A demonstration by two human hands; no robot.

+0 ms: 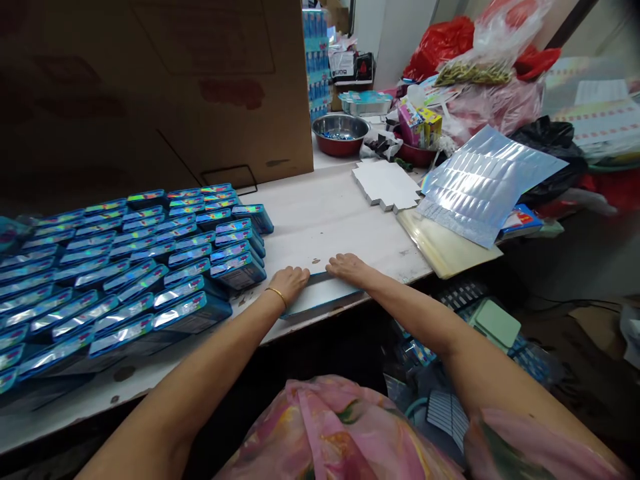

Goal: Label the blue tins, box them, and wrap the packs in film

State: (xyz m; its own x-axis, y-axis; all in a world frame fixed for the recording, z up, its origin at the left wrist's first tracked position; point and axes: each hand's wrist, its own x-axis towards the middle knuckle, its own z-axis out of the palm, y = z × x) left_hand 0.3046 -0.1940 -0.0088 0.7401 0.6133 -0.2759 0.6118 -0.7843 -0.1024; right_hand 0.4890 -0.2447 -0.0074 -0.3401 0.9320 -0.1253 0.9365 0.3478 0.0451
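Observation:
A flat white piece with blue edges (320, 293) lies at the front edge of the white table (320, 207). My left hand (290, 283), with a gold bangle at its wrist, is curled over its left end. Over the far edge on the right side bend the fingers of my right hand (349, 268). Both hands have their fingers close together, gripping the piece. Left of my left hand stand many blue boxes (185, 310) in rows, their shiny tops facing up.
A large brown cardboard box (165, 87) stands behind the blue boxes. Farther back is a metal bowl (341, 133). To the right lie white card cutouts (386, 183), silvery sheets (487, 183), a yellowish sheet (445, 247) and red bags (443, 47).

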